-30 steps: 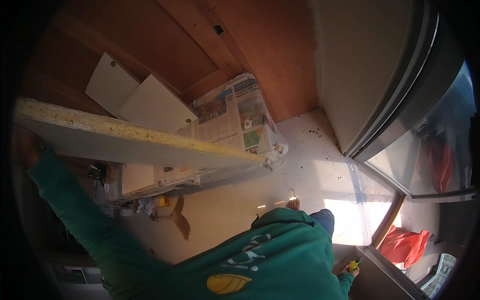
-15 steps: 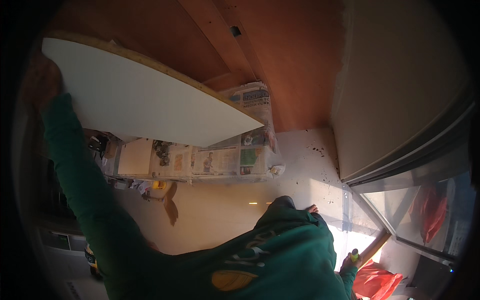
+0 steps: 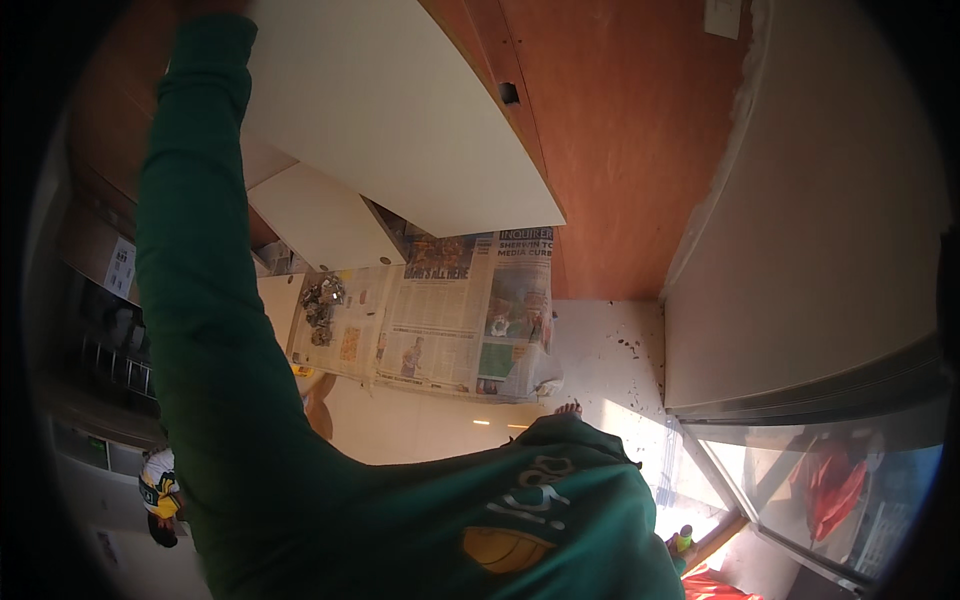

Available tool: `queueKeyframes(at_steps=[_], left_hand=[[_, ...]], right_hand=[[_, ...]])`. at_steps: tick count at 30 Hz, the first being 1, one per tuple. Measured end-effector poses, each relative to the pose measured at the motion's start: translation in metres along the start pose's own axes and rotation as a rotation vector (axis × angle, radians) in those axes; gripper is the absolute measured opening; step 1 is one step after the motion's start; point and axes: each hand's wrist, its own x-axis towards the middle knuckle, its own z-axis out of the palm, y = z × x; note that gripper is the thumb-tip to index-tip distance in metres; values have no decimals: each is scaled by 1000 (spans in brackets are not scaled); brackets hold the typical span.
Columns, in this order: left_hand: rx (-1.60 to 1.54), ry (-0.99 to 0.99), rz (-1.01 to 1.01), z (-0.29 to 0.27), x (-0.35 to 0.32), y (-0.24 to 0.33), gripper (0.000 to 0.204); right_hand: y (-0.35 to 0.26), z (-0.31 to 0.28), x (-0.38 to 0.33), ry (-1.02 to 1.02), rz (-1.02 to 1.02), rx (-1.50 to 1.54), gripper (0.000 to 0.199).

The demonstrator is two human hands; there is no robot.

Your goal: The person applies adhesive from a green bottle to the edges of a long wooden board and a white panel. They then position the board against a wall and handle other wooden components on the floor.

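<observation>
My left arm reaches up along the left side, and my left hand (image 3: 208, 8) lies dark at the upper rim, beside a large white board (image 3: 400, 110) with a raw brown edge. Its fingers are hidden, so their grip cannot be made out. Below the board is a smaller white panel (image 3: 325, 215) with small round marks near its edge. Low on the right, my right hand (image 3: 678, 552) is closed around a small object with a yellow-green end (image 3: 685, 533); the rest of it is hidden.
Newspaper (image 3: 430, 335) covers a low surface, with a pile of small metal pieces (image 3: 320, 308) on it. Reddish-brown wood panelling (image 3: 630, 150) rises behind. A glass sliding door (image 3: 860, 490) is at right, and red fabric (image 3: 715, 585) lies low there. A person (image 3: 160, 495) is at far left.
My left arm has swung up and to the right, and the white board has shifted up and right with it. More newspaper and the smaller panel now show. My right hand still holds the yellow-green-ended object.
</observation>
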Motion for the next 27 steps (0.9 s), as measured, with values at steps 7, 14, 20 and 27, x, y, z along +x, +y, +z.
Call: queueKeyframes(at_steps=[7,14,20,27], left_hand=[[-155,-95,-92,54,-33,-16,60],[-158,-172,-39,104,-72,-58,41],[114,-163,269,139,-106,-104,44],[290,-529,127,154,-127,-144,50]], right_hand=[[55,68,-27,-82,121,-1,40],[116,142,-24,-195,209,3,43],[188,205,12,-306,262,39,46],[313,275,80,-477,302,134,49]])
